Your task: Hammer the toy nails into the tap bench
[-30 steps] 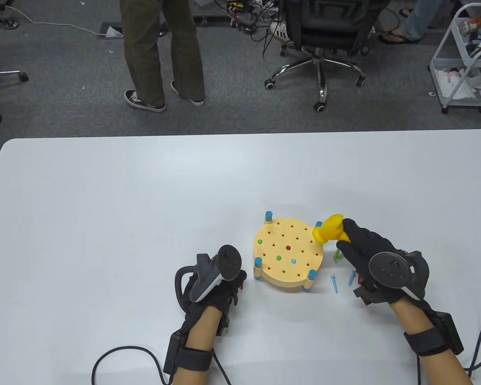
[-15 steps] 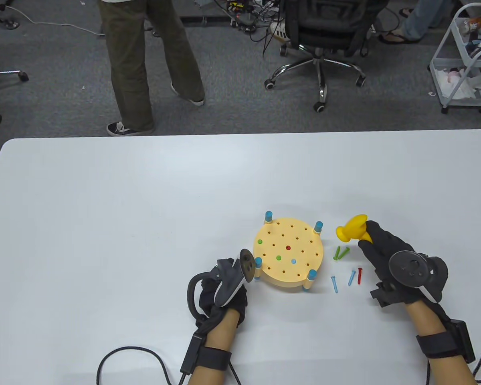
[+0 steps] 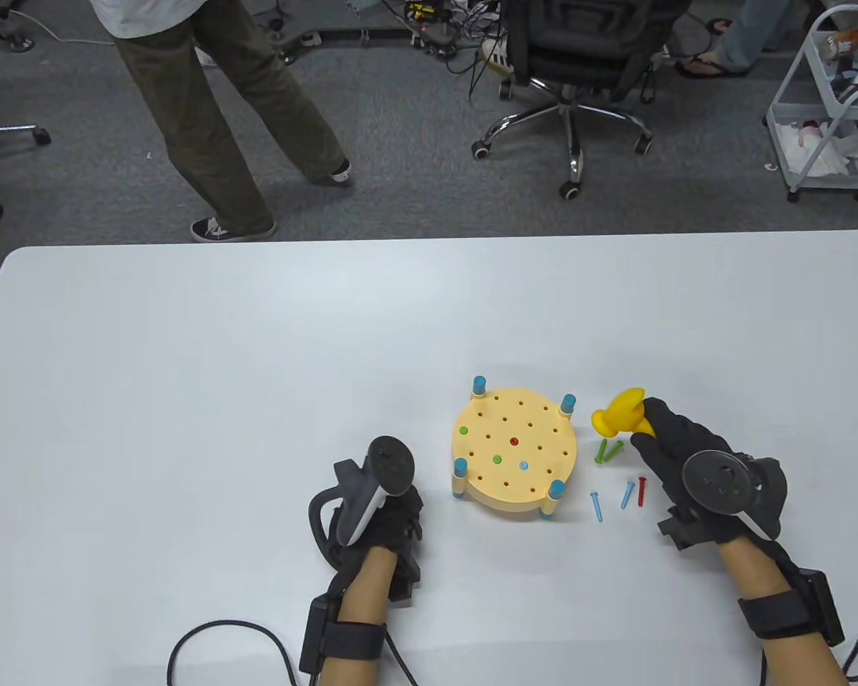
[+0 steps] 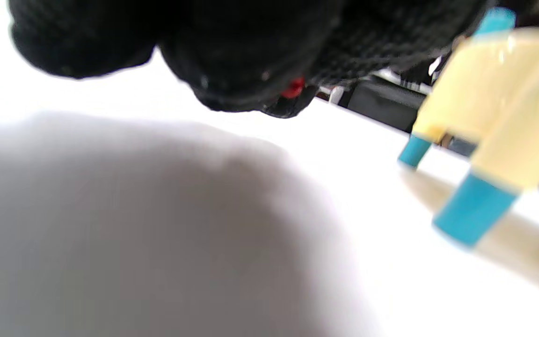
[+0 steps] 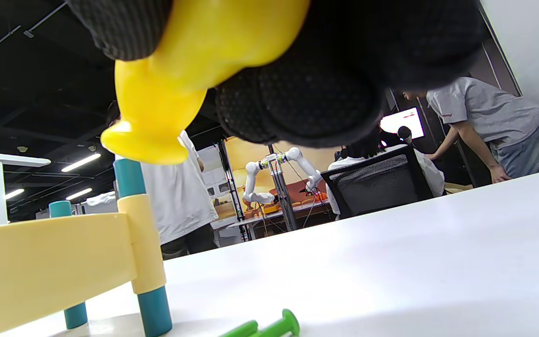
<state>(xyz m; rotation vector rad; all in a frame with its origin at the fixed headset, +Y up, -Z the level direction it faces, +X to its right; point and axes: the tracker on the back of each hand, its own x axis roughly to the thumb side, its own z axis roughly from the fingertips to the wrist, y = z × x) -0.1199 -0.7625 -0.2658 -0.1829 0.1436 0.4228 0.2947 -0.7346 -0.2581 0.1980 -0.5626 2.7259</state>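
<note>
Right hand (image 3: 676, 450) grips the yellow hammer (image 3: 618, 414) beside the round bench (image 3: 513, 457); left hand (image 3: 386, 511) pinches a red nail (image 4: 294, 88)

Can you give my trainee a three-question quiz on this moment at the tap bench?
1. True or false: the right hand holds the yellow hammer above the tap bench.
2. How many loose nails lie on the table right of the bench: A three, B five, C seven?
3. What small thing shows between the left hand's fingers in the left wrist view?

Key: 1 false, it is beside the bench, over the green nails. 2 B. 3 something red, probably a nail.
</note>
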